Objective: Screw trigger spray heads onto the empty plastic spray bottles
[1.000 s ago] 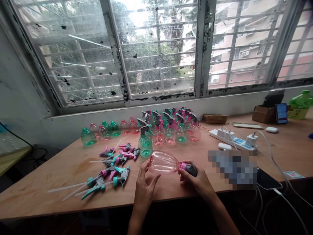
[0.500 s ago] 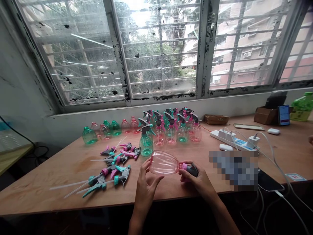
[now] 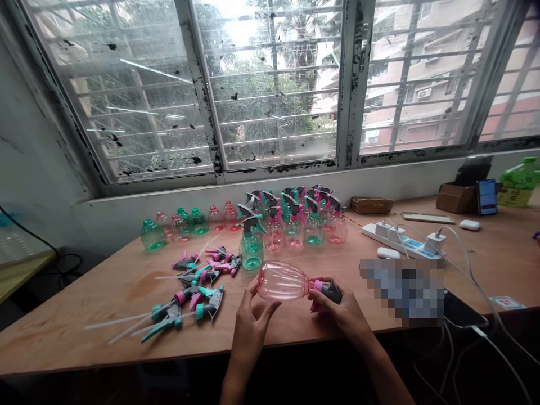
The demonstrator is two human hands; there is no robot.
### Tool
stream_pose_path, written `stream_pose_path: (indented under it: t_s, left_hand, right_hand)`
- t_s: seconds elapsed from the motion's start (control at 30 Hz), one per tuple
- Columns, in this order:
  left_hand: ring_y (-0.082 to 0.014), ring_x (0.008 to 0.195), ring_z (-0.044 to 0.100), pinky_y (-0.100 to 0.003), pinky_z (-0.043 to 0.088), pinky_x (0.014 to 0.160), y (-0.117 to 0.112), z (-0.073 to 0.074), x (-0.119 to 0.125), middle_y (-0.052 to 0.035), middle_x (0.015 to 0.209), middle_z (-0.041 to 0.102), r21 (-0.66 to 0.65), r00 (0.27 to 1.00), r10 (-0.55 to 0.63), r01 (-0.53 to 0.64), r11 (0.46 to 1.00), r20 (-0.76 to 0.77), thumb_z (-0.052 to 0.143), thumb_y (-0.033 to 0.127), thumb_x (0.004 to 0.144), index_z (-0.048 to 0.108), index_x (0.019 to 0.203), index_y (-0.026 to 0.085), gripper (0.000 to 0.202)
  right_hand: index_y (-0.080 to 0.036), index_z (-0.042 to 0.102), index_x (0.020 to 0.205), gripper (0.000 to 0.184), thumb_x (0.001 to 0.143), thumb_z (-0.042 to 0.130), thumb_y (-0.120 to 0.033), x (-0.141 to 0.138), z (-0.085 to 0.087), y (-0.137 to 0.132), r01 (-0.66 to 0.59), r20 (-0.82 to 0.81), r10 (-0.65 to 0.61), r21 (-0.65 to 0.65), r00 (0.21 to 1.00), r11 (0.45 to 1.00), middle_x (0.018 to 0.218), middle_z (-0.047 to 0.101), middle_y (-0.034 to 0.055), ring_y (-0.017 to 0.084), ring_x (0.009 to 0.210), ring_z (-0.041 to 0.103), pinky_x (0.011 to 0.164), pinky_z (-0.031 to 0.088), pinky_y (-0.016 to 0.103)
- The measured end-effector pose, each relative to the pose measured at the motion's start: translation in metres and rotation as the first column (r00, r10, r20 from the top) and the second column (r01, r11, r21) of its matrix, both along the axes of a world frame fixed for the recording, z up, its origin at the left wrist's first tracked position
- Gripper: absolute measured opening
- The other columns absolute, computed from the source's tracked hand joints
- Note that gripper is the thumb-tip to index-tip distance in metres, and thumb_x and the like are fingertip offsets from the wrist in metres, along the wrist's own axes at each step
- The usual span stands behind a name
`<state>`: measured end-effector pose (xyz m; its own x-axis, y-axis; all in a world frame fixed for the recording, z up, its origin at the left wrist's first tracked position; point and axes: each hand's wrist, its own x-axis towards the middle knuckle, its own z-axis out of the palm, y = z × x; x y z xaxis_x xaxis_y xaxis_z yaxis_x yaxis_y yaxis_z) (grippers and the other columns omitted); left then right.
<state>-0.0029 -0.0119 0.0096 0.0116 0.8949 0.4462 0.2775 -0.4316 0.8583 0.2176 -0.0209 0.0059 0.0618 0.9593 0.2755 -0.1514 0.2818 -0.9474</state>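
A clear pink spray bottle [image 3: 282, 280] lies sideways in the air just above the wooden table [image 3: 105, 292]. My left hand [image 3: 252, 318] cups the bottle's wide base with curled fingers. Around the grey and pink spray head [image 3: 327, 291] screwed on the bottle's neck, my right hand [image 3: 342, 312] is closed. Loose spray heads with long tubes [image 3: 185, 301] lie in a heap to the left of my hands.
Several finished spray bottles [image 3: 295, 222] stand in rows behind, and capless green and pink bottles [image 3: 181, 225] line the wall at the left. A white power strip [image 3: 400, 239] with cables, a phone [image 3: 486, 196], a cardboard box [image 3: 453, 197] and a pixelated patch sit at the right.
Both hands and the pink bottle stay nearly in place; only the view shifts slightly.
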Motion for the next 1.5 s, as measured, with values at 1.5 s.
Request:
stream_pose_path:
  t_s: [1.5]
  left_hand:
    - [-0.0320, 0.138, 0.049, -0.049, 0.034, 0.118, -0.002, 0.003, 0.000, -0.0107, 0.145, 0.057, 0.017, 0.998, 0.033, -0.032, 0.999, -0.062, 0.077, 0.042, 0.080, 0.050, 0.141, 0.026, 0.068]
  right_hand:
    - [-0.016, 0.064, 0.100, 0.042, 0.079, 0.081, -0.049, 0.000, 0.000, 0.000, -0.047, 0.002, 0.047, -0.013, 0.999, 0.999, 0.070, 0.072, 0.0021, 0.019, 0.060, 0.069, 0.060, 0.058, 0.031]
